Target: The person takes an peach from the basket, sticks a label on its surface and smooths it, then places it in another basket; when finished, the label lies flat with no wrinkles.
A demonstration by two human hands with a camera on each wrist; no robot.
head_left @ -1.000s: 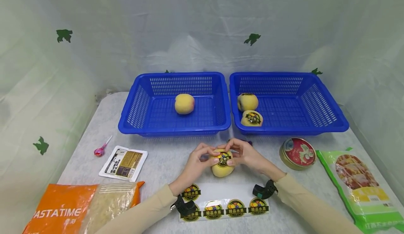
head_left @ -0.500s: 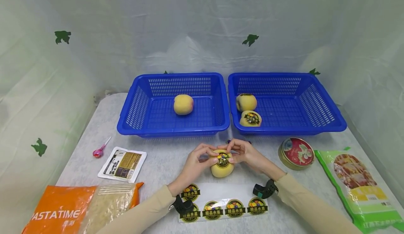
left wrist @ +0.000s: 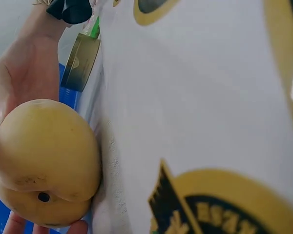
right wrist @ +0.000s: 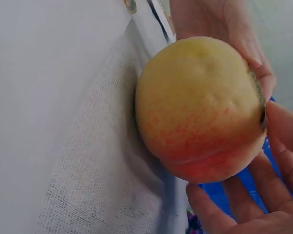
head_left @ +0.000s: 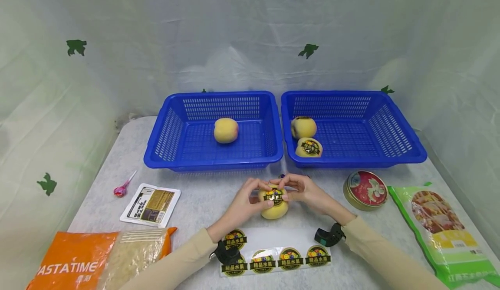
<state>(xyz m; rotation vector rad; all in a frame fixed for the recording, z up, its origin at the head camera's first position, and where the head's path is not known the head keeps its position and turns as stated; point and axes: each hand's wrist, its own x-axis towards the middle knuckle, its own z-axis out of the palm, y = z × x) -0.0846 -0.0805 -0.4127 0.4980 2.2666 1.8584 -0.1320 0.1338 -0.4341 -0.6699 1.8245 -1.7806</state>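
A yellow peach [head_left: 273,213] stands on the table between both hands, with a round black-and-gold fruit sticker [head_left: 273,197] on its upper front. My left hand [head_left: 244,201] holds its left side, thumb at the sticker's edge and fingers over the top. From the right, my right hand [head_left: 308,193] grips it, its thumb touching the sticker's other edge. The left wrist view shows the back of the peach [left wrist: 46,151] with a small dark spot. A red blush marks the peach [right wrist: 200,107] in the right wrist view, where the sticker is almost out of sight.
A sticker sheet [head_left: 279,238] lies in front. Behind stand a left blue basket [head_left: 212,165] with one peach [head_left: 226,130] and a right blue basket [head_left: 363,164] with two. A lollipop [head_left: 120,190], white packet [head_left: 150,205], orange bag [head_left: 78,259], round tin [head_left: 366,190] and green bag [head_left: 441,229] surround the hands.
My left thumb has slid slightly lower along the sticker's edge. Both hands keep hold of the peach in about the same place, and the head view has shifted a little.
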